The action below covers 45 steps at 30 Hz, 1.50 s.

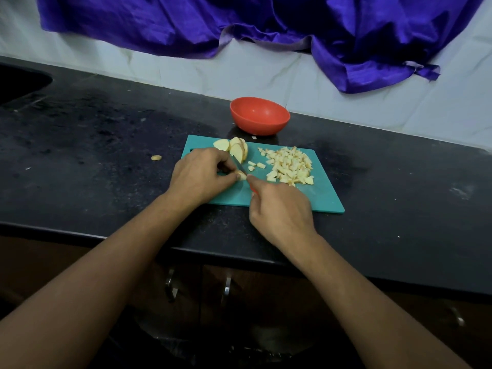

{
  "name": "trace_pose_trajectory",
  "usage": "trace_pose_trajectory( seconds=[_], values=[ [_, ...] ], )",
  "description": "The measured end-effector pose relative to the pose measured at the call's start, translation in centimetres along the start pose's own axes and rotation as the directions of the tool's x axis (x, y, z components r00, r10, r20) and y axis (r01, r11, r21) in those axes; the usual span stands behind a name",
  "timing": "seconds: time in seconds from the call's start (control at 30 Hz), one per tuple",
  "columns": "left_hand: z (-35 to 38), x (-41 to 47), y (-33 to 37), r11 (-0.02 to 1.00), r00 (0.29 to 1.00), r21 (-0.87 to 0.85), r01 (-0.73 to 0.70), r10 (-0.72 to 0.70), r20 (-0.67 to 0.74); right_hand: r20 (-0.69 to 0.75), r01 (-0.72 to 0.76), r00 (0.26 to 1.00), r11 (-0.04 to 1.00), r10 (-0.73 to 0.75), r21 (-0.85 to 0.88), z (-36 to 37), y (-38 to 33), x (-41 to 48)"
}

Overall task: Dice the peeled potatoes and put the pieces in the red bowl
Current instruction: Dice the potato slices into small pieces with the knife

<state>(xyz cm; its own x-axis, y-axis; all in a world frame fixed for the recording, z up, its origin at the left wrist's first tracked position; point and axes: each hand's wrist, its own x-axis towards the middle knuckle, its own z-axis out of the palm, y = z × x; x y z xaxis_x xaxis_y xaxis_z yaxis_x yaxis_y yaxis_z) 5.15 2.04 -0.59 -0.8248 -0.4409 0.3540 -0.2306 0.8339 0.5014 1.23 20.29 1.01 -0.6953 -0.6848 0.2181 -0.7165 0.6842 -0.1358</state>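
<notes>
Currently a small potato piece point(241, 176) sits midway on the teal cutting board point(324, 198), pinched by the left hand's point(202, 174) curled fingertips while the right hand point(279, 209) grips a red-handled knife point(238, 163), blade against it. It looks firm, light and likely slippery, best pinned at the end away from the blade. Uncut slices point(237, 150) lie just behind, the diced heap point(290, 167) to the right, the red bowl point(259, 115) beyond the board.

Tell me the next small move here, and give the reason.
Probably press the knife down through the potato piece that the left hand pinches on the cutting board. The right hand grips the handle with the blade over that piece, and potato slices wait behind it; the red bowl looks empty.
</notes>
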Motion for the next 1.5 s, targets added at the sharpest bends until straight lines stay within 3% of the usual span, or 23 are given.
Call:
trace_pose_trajectory(
  seconds=[0.1,0.23,0.3,0.53,0.73,0.97,1.03,1.13,1.2,1.5],
  values=[
    [-0.1,-0.1,0.1,1.000,1.000,-0.003,0.005,-0.005,0.003,0.002,0.010,1.000,1.000,-0.010,0.028,0.2,1.2,-0.4],
    [-0.1,-0.5,0.0,1.000,1.000,-0.030,0.002,-0.002,0.012,-0.003,-0.103,0.994,0.918,0.113,0.383,0.4,2.9,-0.2],
    [-0.1,-0.8,0.0,0.999,1.000,-0.033,-0.008,0.009,0.012,-0.035,-0.106,0.990,0.888,0.136,0.448,0.6,2.9,-0.2],
    [-0.2,-1.0,0.1,0.998,1.000,-0.057,-0.006,0.006,0.004,-0.035,-0.072,0.996,0.945,0.088,0.320,0.8,1.2,0.5],
    [-0.1,-1.0,0.1,0.999,1.000,-0.047,-0.003,0.003,0.007,-0.002,-0.091,0.995,0.938,0.097,0.334,0.4,0.9,0.7],
    [-0.4,-1.1,0.2,0.998,1.000,-0.065,0.006,-0.006,0.013,-0.027,0.025,0.999,0.999,-0.024,0.022,0.4,0.5,-1.3],
    [-0.5,-1.2,0.3,0.997,1.000,-0.072,0.003,-0.001,0.016,-0.012,0.017,1.000,0.997,-0.016,0.071,0.5,1.1,-1.4],
    [-0.4,-1.1,0.1,0.997,1.000,-0.073,-0.001,0.002,0.009,-0.011,-0.080,0.996,0.930,0.090,0.359,0.5,2.0,-1.2],
    [-0.3,-1.1,0.1,0.998,1.000,-0.066,0.002,-0.002,0.005,-0.045,-0.101,0.990,0.882,0.137,0.460,0.7,2.2,-1.0],
    [-0.2,-1.1,0.2,0.999,1.000,-0.044,-0.001,0.001,-0.005,-0.081,-0.056,0.993,0.956,0.082,0.289,1.0,0.7,-1.1]
  ],
)
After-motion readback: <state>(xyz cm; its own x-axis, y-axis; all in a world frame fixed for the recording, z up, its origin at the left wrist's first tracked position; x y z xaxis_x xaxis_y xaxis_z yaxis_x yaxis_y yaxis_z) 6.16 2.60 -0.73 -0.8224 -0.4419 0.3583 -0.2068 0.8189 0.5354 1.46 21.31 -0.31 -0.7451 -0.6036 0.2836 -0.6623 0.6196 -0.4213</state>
